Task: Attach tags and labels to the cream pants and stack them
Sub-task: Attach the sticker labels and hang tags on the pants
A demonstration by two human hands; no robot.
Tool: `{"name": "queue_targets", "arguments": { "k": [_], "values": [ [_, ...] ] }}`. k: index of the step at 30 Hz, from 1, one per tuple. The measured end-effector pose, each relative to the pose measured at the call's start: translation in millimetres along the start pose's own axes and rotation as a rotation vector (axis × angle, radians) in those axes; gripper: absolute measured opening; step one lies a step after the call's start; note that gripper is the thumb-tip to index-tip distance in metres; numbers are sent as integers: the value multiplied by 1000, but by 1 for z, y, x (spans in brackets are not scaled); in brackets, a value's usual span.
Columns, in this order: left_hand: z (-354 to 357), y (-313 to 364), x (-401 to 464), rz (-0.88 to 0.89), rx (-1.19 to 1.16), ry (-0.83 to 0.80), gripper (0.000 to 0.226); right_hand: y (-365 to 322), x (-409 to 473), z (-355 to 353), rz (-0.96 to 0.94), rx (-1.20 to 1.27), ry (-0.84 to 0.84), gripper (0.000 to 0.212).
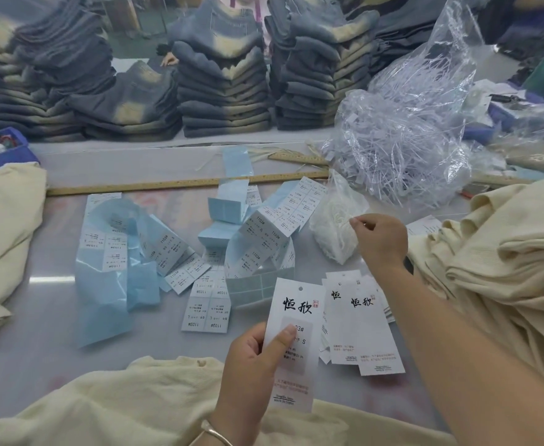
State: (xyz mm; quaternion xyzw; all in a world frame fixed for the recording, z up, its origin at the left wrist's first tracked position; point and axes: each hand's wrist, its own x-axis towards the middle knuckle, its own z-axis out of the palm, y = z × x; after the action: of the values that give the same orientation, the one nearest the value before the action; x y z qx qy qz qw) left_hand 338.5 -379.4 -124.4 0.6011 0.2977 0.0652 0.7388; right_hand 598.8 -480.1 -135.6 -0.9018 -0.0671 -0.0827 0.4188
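The hang tag [291, 342], pinched in the left hand [251, 365] above the near cream pants [110, 410], should be held steady while one string is drawn singly from the bag of strings [335, 226] by the right hand's [381, 241] closed fingertips.

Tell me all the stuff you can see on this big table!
White card hang tag with black writing: one, held in left hand.
White card hang tags: small pile, table, centre right.
Pale blue sticker label strips: several, table middle.
Small clear bag of white strings: one, by right hand.
Big clear plastic bag of white fasteners: one, right rear.
Long wooden rulers: two, mid table.
Cream pants: near edge, more left and right.
Grey-blue and tan folded jeans: several stacks, back.
Blue plastic bin: one, left.
Left hand: grips tag.
Right hand: pinching at string bag.
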Motion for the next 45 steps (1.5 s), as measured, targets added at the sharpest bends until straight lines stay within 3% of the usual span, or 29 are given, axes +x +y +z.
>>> {"name": "queue_targets", "arguments": {
  "k": [3,6,9,11,14,19,26,28,33,36,41,45],
  "values": [
    [0,4,-5,18,-13,-11,27,-18,-10,-25,102,540,46,9],
    [-3,11,-14,24,-80,-21,31,-36,-33,-57,192,1132,-273,6],
    [-7,22,-27,22,-199,-41,30,-47,-61,-80,229,1350,-567,8],
    [-9,28,-37,19,-300,-63,32,-53,-79,-91,284,1343,-660,5],
    [-9,36,-54,57,-363,-103,32,-64,-109,-108,276,1117,-716,3],
    [-7,43,-77,175,-194,-259,48,-84,-162,-133,191,800,-835,6],
    [-24,40,-103,136,-130,-288,35,-99,-211,-157,122,536,-1047,13],
    [-36,40,-109,134,-164,-258,31,-100,-221,-161,115,550,-1068,5],
    [-76,47,-112,69,-204,-171,31,-104,-237,-172,41,772,-1031,12],
    [-89,48,-114,47,-183,-157,32,-115,-249,-171,2,894,-1140,10],
    [-104,49,-123,25,-182,-126,29,-131,-267,-167,-49,985,-1265,31],
    [-121,48,-131,33,-161,-169,30,-142,-281,-161,-169,950,-1049,17]
  ]
}}
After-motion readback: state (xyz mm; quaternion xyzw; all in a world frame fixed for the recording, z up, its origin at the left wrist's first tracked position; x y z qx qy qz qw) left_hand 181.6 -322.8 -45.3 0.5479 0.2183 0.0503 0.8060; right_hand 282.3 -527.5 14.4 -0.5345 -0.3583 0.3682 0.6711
